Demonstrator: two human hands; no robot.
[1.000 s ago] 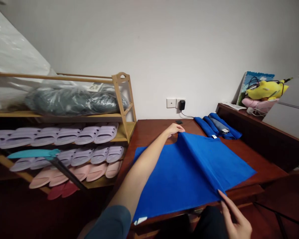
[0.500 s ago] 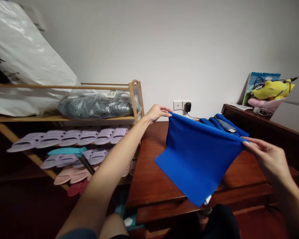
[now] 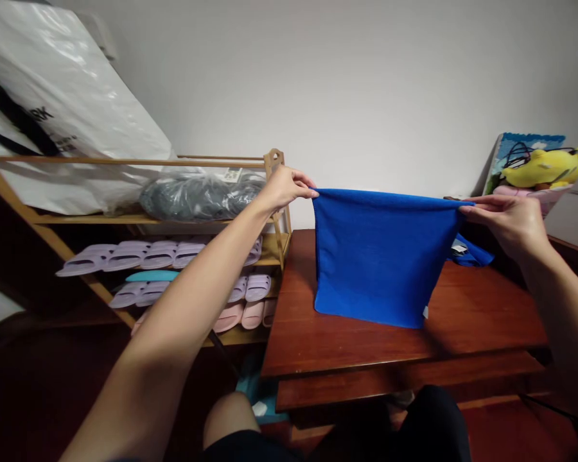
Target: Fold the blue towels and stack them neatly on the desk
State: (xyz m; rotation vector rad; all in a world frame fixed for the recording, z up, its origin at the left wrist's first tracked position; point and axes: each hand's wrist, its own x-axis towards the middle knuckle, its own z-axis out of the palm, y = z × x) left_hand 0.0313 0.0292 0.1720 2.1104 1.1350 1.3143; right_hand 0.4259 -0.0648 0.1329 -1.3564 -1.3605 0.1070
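A blue cloth hangs stretched between my two hands above the reddish-brown wooden table. My left hand pinches its upper left corner, and my right hand pinches the upper right one. The top edge is nearly level and looks folded over. A small white tag shows at the cloth's lower right. Behind the right side of the cloth, more blue fabric lies on the table, partly hidden.
A wooden rack on the left holds several slippers, a plastic-wrapped dark bundle and a large white bag. At the right stand a yellow plush toy and a picture board.
Both hands have risen, the right one more, so the cloth's top edge went from slanted to level. Its lower edge swung back, away from me. The view has shifted left.
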